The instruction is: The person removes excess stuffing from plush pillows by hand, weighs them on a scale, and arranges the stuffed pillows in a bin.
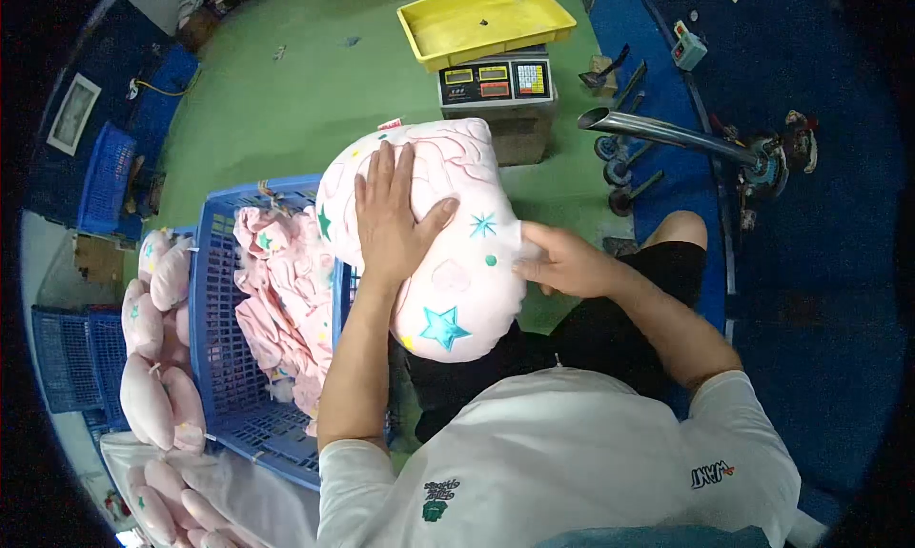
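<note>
A pale pink plush pillow with blue and green stars, dots and a stitched heart rests above my lap. Its far end looks wrinkled, while the near end is plump and rounded. Spread flat over the upper left of the pillow is my left hand, fingers apart. At the pillow's right edge, my right hand grips a bit of the fabric between thumb and fingers. Part of those fingertips is hidden by the pillow's edge.
To my left stands a blue plastic crate holding limp pink covers. Stuffed pink pillows are piled beyond it. Ahead, a yellow tray sits on a digital scale. A metal tube juts in at right.
</note>
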